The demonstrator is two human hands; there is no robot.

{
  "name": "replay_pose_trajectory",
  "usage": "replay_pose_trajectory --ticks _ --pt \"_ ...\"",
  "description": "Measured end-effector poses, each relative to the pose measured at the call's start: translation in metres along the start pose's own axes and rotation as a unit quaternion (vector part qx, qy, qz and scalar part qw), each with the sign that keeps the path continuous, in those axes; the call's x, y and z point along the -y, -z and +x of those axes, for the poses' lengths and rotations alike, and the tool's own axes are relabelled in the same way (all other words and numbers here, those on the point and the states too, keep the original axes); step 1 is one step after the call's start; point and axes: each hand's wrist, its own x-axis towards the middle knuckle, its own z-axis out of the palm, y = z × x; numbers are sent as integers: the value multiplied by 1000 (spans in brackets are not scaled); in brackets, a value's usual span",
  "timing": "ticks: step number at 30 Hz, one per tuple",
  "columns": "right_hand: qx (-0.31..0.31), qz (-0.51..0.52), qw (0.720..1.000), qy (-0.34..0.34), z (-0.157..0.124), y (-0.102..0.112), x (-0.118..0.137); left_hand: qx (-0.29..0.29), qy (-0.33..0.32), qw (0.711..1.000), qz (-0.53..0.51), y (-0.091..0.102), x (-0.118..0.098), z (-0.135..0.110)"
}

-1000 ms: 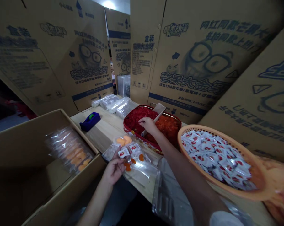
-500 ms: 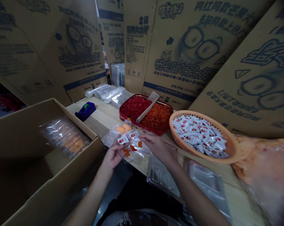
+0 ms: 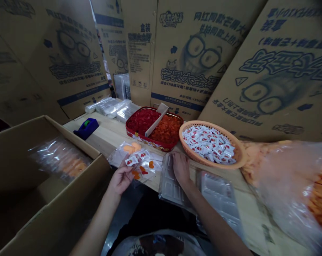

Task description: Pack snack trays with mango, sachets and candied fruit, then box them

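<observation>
My left hand [image 3: 120,178] pinches a clear plastic bag [image 3: 142,169] holding orange pieces and a white sachet with a red mark [image 3: 131,160]. Another clear bag with pale orange slices [image 3: 130,148] lies just behind it. My right hand [image 3: 180,169] rests on a clear plastic blister tray [image 3: 171,185], and its fingers hold nothing visible. A second blister tray [image 3: 219,199] lies to its right. Beyond my right hand stands an orange woven basket [image 3: 211,144] full of white sachets.
A red tin [image 3: 152,129] holds red and orange pieces with a scoop [image 3: 157,119]. A large bag of orange slices [image 3: 291,185] sits at right, an open cardboard box [image 3: 56,167] at left. A blue tape dispenser [image 3: 86,128] and stacked packs [image 3: 110,108] stand on the wooden table [image 3: 107,137].
My right hand has moved from the red tin, over the bag, down onto the blister tray. My left hand keeps the bag. The whole view has swung, with the table sliding left.
</observation>
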Motion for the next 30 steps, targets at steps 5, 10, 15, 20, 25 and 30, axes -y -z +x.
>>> replay_pose_trajectory --ticks 5,10,15,20,25,30 --pt "-37 11 999 -11 0 0 0 6 -1 1000 9 0 4 -3" --pt "-82 102 991 -26 3 9 -2 13 13 1000 14 -1 3 -5" --pt "-46 238 970 5 9 44 5 28 35 999 11 1 2 -4" --pt "33 303 952 25 24 84 51 51 72 996 3 2 11 -2" --pt "97 106 985 94 44 82 109 64 111 992 -16 -7 30 -4" --pt "73 -3 984 164 50 53 132 106 113 988 -14 -19 44 -13"
